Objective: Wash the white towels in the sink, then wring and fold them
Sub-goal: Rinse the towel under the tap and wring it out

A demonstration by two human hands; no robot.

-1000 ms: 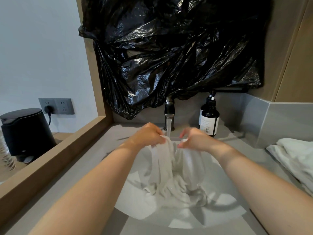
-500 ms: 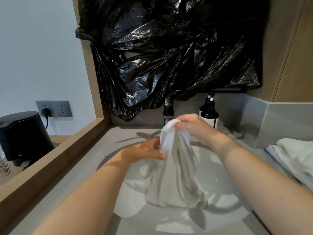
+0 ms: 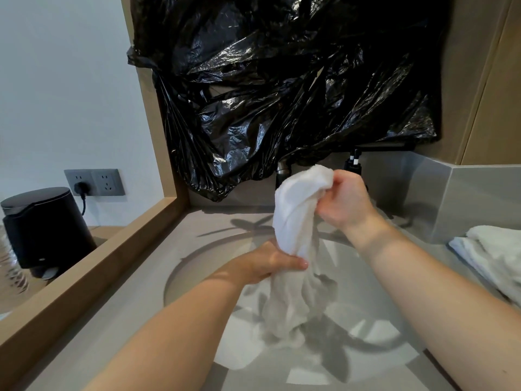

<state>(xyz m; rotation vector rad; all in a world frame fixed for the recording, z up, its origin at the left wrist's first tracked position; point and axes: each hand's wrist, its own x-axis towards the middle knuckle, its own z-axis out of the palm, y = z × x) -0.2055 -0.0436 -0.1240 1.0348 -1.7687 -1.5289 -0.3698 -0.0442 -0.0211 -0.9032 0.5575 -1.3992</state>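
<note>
The right hand (image 3: 342,203) clamps its grip on the top of the towel (image 3: 296,210) and the left hand (image 3: 270,262) on its middle, over the sink (image 3: 197,277), likely to wring it.

I can read no words or numbers here; the small pale mark on the black container (image 3: 48,227) is too tiny.

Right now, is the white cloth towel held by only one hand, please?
No, the right hand grips the top of the white cloth towel and the left hand grips its middle.
</note>
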